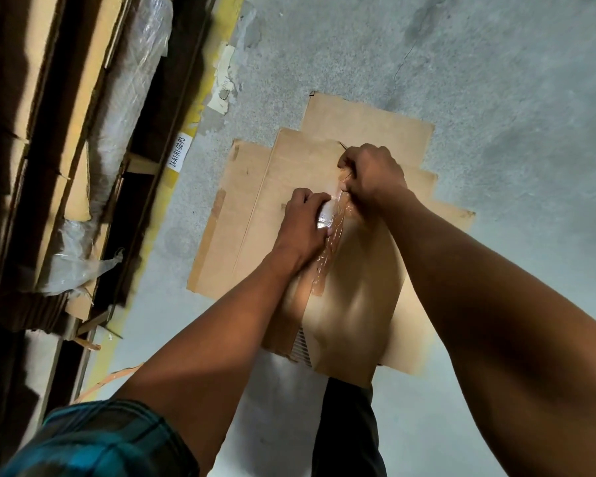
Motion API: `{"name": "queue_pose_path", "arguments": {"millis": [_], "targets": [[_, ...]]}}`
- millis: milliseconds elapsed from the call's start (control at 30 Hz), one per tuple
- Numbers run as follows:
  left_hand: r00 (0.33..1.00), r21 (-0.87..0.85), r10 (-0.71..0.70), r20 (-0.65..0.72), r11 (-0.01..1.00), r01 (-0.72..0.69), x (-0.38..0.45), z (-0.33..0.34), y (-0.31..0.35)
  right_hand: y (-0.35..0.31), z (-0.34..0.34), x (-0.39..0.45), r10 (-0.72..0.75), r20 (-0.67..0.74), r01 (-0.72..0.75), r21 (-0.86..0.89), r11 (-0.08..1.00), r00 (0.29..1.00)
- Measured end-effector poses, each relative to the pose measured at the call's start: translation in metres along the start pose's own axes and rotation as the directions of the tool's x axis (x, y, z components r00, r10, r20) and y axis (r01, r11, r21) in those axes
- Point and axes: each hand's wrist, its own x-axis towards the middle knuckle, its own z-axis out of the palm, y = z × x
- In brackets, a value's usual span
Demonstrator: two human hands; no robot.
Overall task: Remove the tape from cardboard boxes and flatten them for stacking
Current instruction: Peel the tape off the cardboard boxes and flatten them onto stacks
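Both hands are on the top box (pixel 355 287) now, which lies flattened on a stack of flat cardboard (pixel 241 215) on the concrete floor (pixel 496 80). The left hand (pixel 305 218) has its grip curled round a wad of peeled clear tape (pixel 326 215), likely keeping the strip taut. The right hand (pixel 372 177) pinches tight at the seam further up, probably lifting the next stretch free. The glossy strip runs back toward the person, stuck down along the seam. To the left, pallets of cardboard under plastic wrap (pixel 131 108) crowd a yellow floor line (pixel 190 129); nothing blocks the pull.
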Motion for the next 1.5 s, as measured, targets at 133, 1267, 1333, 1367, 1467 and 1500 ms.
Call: {"name": "queue_pose_path", "arguments": {"millis": [133, 1267, 1333, 1367, 1467, 1500], "targets": [[1.000, 0.009, -0.001, 0.006, 1.000, 0.001, 0.000, 0.001, -0.001, -0.003, -0.001, 0.004, 0.024, -0.053, -0.022, 0.044, 0.999, 0.998], [0.993, -0.080, -0.118, -0.025, 0.990, 0.115, 0.069, 0.006, 0.032, 0.037, 0.011, -0.019, 0.071, -0.202, 0.015, 0.392, 0.920, 0.977], [0.984, -0.114, -0.149, -0.095, 0.984, 0.138, 0.069, 0.008, 0.033, 0.037, 0.014, -0.020, 0.074, -0.196, 0.006, 0.381, 0.925, 0.978], [0.978, -0.130, -0.168, -0.126, 0.980, 0.152, 0.069, 0.009, 0.034, 0.037, 0.015, -0.019, 0.070, -0.193, 0.002, 0.350, 0.937, 0.979], [0.965, -0.126, -0.201, -0.171, 0.975, 0.181, 0.072, 0.009, 0.036, 0.038, 0.020, -0.017, 0.052, -0.198, 0.008, 0.295, 0.955, 0.979], [0.966, -0.107, -0.197, -0.167, 0.978, 0.181, 0.075, 0.009, 0.037, 0.038, 0.021, -0.017, 0.044, -0.197, 0.015, 0.287, 0.958, 0.979]]}}
